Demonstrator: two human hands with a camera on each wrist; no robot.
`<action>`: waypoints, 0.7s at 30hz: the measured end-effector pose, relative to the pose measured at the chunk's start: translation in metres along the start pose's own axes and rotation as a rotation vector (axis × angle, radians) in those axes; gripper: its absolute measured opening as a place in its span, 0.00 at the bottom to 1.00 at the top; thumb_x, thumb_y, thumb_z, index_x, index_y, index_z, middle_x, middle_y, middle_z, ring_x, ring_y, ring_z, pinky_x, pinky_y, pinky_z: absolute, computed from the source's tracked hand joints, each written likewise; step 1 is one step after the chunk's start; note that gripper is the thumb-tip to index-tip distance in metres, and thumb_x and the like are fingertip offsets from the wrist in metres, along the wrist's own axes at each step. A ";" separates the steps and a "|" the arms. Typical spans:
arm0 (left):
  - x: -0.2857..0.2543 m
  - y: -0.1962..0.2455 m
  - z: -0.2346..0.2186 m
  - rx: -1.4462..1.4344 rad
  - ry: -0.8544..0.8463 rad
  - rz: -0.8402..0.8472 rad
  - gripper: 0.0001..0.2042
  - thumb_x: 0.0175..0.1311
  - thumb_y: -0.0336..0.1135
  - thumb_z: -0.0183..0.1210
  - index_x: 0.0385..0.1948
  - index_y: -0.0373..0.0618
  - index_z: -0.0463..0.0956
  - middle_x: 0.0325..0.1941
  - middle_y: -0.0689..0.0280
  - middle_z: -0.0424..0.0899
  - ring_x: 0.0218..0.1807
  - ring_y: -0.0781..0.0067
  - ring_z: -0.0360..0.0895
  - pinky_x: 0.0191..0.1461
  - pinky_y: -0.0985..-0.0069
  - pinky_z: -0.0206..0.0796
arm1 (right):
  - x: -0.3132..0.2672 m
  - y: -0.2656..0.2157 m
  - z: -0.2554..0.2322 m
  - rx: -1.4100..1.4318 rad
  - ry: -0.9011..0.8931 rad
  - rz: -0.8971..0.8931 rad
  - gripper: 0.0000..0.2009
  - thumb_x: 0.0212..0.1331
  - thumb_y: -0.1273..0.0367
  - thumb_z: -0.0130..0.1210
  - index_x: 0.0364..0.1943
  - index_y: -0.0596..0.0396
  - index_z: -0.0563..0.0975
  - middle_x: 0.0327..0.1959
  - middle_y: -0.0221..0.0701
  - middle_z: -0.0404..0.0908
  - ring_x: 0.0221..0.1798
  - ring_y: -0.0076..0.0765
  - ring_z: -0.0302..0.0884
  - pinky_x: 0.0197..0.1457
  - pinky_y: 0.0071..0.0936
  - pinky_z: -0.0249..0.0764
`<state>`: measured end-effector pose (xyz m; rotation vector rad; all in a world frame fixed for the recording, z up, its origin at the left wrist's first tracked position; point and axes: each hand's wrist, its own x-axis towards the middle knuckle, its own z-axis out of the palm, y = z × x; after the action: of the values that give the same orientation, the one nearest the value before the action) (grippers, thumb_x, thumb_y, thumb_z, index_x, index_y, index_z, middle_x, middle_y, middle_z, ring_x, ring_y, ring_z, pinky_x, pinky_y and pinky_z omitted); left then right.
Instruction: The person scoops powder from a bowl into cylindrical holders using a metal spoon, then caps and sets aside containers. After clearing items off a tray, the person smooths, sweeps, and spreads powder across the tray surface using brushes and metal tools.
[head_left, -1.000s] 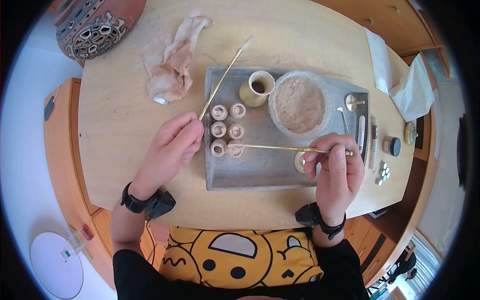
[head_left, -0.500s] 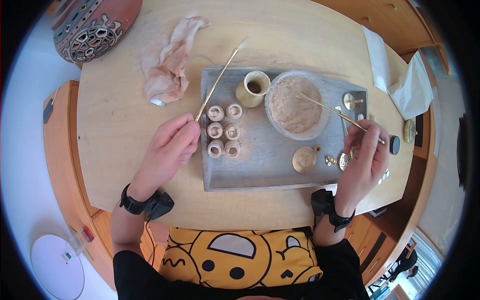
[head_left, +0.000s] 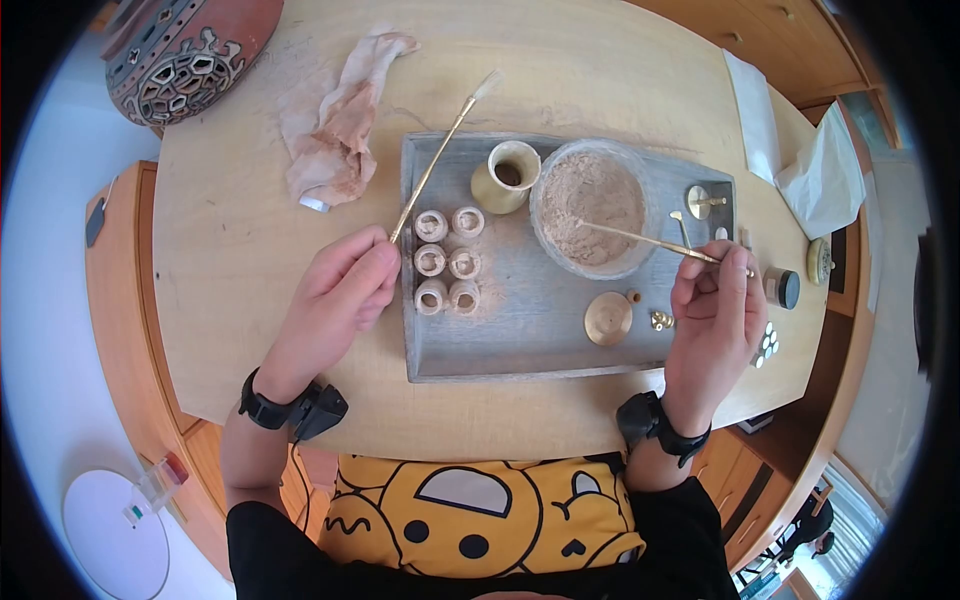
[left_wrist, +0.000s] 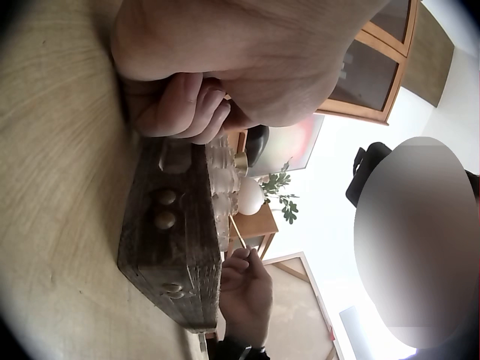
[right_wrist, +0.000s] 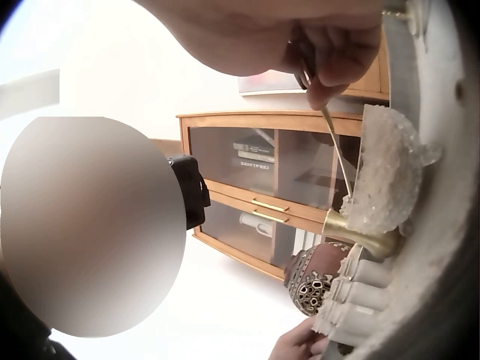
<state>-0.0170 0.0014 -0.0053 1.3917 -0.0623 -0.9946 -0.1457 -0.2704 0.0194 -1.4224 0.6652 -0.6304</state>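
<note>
My left hand [head_left: 335, 295] pinches a gold-handled brush [head_left: 430, 180] at its lower end, with pale bristles pointing up and away. Between the fingertips of my right hand [head_left: 715, 320] is a slim brass incense spoon [head_left: 650, 240], whose tip lies at the brown powder [head_left: 605, 195]. That powder fills a textured glass bowl [right_wrist: 386, 172]. Several small open jars [head_left: 465, 263] with powder inside and on their rims stand in two columns near my left hand. A brass vase [head_left: 490, 190] stands between jars and bowl.
All this sits in a grey wooden tray [head_left: 520, 355], with powder spilled beside the jars. A small brass dish [head_left: 608, 320] and other brass pieces lie toward its right. Crumpled cloth [head_left: 340, 145], a dark-lidded jar [head_left: 782, 288] and a patterned pot [head_left: 195, 60] surround it.
My right hand has moved right, bringing the spoon from the nearest jars to the bowl, then slightly nearer me as its tip shifts through the powder. My left hand keeps the brush nearly still.
</note>
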 end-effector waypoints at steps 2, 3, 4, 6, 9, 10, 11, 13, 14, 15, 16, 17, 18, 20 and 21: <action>0.000 0.000 0.000 0.000 0.003 -0.001 0.14 0.76 0.41 0.48 0.27 0.49 0.64 0.22 0.81 0.57 0.22 0.93 0.49 0.21 0.88 0.40 | -0.002 0.000 -0.001 0.063 -0.073 0.001 0.14 0.75 0.64 0.44 0.39 0.61 0.75 0.29 0.35 0.80 0.23 0.21 0.71 0.27 0.18 0.66; 0.000 0.000 0.000 0.002 0.000 0.001 0.14 0.76 0.41 0.48 0.27 0.49 0.64 0.23 0.81 0.58 0.22 0.93 0.50 0.21 0.88 0.40 | -0.004 -0.001 0.000 0.062 -0.074 0.001 0.14 0.75 0.64 0.44 0.39 0.61 0.75 0.29 0.35 0.80 0.23 0.21 0.71 0.27 0.18 0.66; 0.000 0.000 0.000 0.003 -0.004 0.004 0.14 0.76 0.41 0.48 0.27 0.49 0.64 0.23 0.81 0.58 0.22 0.93 0.50 0.21 0.88 0.40 | -0.007 -0.001 0.002 0.082 -0.118 0.020 0.14 0.76 0.64 0.43 0.39 0.61 0.75 0.29 0.35 0.81 0.24 0.22 0.71 0.27 0.18 0.66; 0.000 0.000 0.000 0.000 -0.004 0.000 0.14 0.76 0.41 0.48 0.27 0.49 0.64 0.23 0.81 0.58 0.22 0.93 0.50 0.22 0.88 0.40 | -0.013 -0.002 0.006 0.102 -0.162 0.038 0.14 0.76 0.64 0.43 0.39 0.61 0.75 0.29 0.36 0.81 0.24 0.22 0.72 0.27 0.18 0.66; 0.000 0.001 0.001 0.001 0.000 -0.003 0.13 0.76 0.40 0.48 0.27 0.49 0.64 0.23 0.81 0.58 0.22 0.93 0.50 0.22 0.88 0.40 | -0.019 -0.002 0.011 0.065 -0.249 0.050 0.14 0.76 0.65 0.42 0.39 0.62 0.74 0.28 0.36 0.81 0.24 0.22 0.72 0.28 0.18 0.67; 0.000 0.002 0.001 0.006 0.004 -0.002 0.13 0.76 0.40 0.48 0.28 0.49 0.64 0.23 0.81 0.58 0.22 0.93 0.50 0.22 0.88 0.40 | -0.020 -0.002 0.011 0.066 -0.249 0.050 0.14 0.76 0.65 0.42 0.39 0.62 0.74 0.28 0.36 0.81 0.24 0.22 0.72 0.28 0.18 0.67; 0.000 0.001 0.000 0.006 0.004 -0.002 0.13 0.76 0.40 0.48 0.28 0.49 0.64 0.23 0.81 0.58 0.22 0.93 0.50 0.22 0.88 0.40 | -0.021 -0.002 0.012 0.069 -0.282 0.057 0.13 0.76 0.65 0.42 0.40 0.62 0.74 0.28 0.36 0.81 0.25 0.22 0.73 0.29 0.18 0.68; 0.000 0.000 0.000 0.003 -0.007 0.001 0.13 0.76 0.40 0.48 0.28 0.49 0.64 0.23 0.81 0.59 0.22 0.93 0.50 0.22 0.88 0.40 | -0.021 -0.002 0.012 0.071 -0.314 0.065 0.13 0.76 0.66 0.42 0.40 0.62 0.74 0.28 0.36 0.81 0.25 0.22 0.73 0.29 0.19 0.68; 0.000 0.000 0.000 0.003 -0.007 0.002 0.13 0.76 0.40 0.48 0.28 0.49 0.64 0.23 0.81 0.59 0.22 0.93 0.50 0.22 0.88 0.40 | -0.022 -0.002 0.012 0.071 -0.327 0.067 0.13 0.76 0.66 0.42 0.40 0.62 0.74 0.29 0.36 0.81 0.25 0.23 0.73 0.29 0.19 0.69; 0.000 0.000 0.000 0.000 -0.006 0.006 0.13 0.76 0.40 0.48 0.28 0.49 0.64 0.23 0.81 0.59 0.22 0.93 0.50 0.22 0.88 0.40 | -0.022 -0.001 0.012 0.071 -0.340 0.069 0.13 0.76 0.66 0.42 0.40 0.62 0.74 0.29 0.37 0.82 0.26 0.23 0.73 0.30 0.19 0.69; 0.000 0.000 0.000 -0.002 -0.006 0.009 0.13 0.76 0.40 0.48 0.28 0.49 0.64 0.23 0.81 0.58 0.22 0.93 0.50 0.22 0.88 0.40 | -0.022 -0.001 0.012 0.071 -0.340 0.069 0.13 0.76 0.66 0.42 0.40 0.62 0.74 0.29 0.37 0.82 0.26 0.23 0.73 0.30 0.19 0.69; 0.000 0.000 0.000 -0.002 -0.006 0.010 0.13 0.76 0.40 0.48 0.28 0.49 0.64 0.23 0.81 0.58 0.22 0.93 0.50 0.22 0.88 0.40 | -0.022 0.000 0.012 0.068 -0.353 0.046 0.13 0.76 0.67 0.41 0.40 0.61 0.74 0.29 0.37 0.82 0.26 0.23 0.73 0.30 0.19 0.69; 0.000 0.000 0.000 -0.003 -0.010 0.007 0.13 0.76 0.40 0.48 0.28 0.49 0.64 0.23 0.81 0.58 0.22 0.93 0.50 0.22 0.88 0.40 | -0.022 0.001 0.011 0.065 -0.365 0.023 0.12 0.75 0.67 0.41 0.40 0.61 0.74 0.29 0.37 0.82 0.26 0.23 0.73 0.30 0.19 0.69; 0.000 0.000 -0.001 -0.004 -0.015 0.005 0.13 0.77 0.40 0.48 0.28 0.49 0.64 0.23 0.81 0.58 0.22 0.93 0.50 0.22 0.88 0.40 | -0.023 0.000 0.012 0.043 -0.369 0.016 0.12 0.75 0.67 0.41 0.40 0.61 0.74 0.29 0.37 0.82 0.26 0.23 0.73 0.30 0.19 0.69; 0.001 0.000 -0.001 -0.006 -0.014 0.007 0.13 0.77 0.40 0.48 0.28 0.49 0.63 0.23 0.81 0.58 0.22 0.93 0.50 0.21 0.88 0.40 | -0.023 0.000 0.012 0.021 -0.373 0.008 0.12 0.75 0.67 0.41 0.40 0.62 0.74 0.29 0.37 0.82 0.26 0.23 0.73 0.30 0.20 0.69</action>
<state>-0.0165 0.0016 -0.0062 1.3785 -0.0747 -0.9982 -0.1528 -0.2453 0.0209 -1.4669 0.3679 -0.3495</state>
